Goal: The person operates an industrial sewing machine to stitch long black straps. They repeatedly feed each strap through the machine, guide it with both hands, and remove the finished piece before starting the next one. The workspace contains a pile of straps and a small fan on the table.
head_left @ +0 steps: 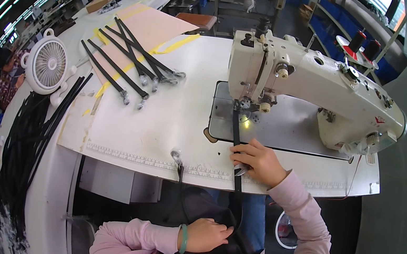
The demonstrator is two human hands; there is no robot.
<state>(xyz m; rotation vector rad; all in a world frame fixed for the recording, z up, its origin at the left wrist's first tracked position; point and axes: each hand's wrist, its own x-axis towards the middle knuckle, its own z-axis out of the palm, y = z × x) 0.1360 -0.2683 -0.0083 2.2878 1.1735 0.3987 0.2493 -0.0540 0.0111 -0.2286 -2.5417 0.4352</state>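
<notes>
My right hand [256, 161] is closed on a black strap [236, 127] on the table edge, a small shiny piece beside its fingers. The strap runs up to the needle area of a white sewing machine [301, 79] and hangs down toward my lap. My left hand [205, 233], with a green bangle, is low over my lap, fingers curled on the dark strap and fabric [214, 211] there; which layer they hold is hard to tell. A second narrow strap [180, 171] with a wrapped metal end hangs over the table edge left of my right hand.
Several black straps with wrapped ends [119, 68] lie at the upper left of the white table [144, 128]. A white fan [48, 62], a long bundle of black strips [24, 146], thread cones [358, 42] and a person [7, 69] at far left are also in view.
</notes>
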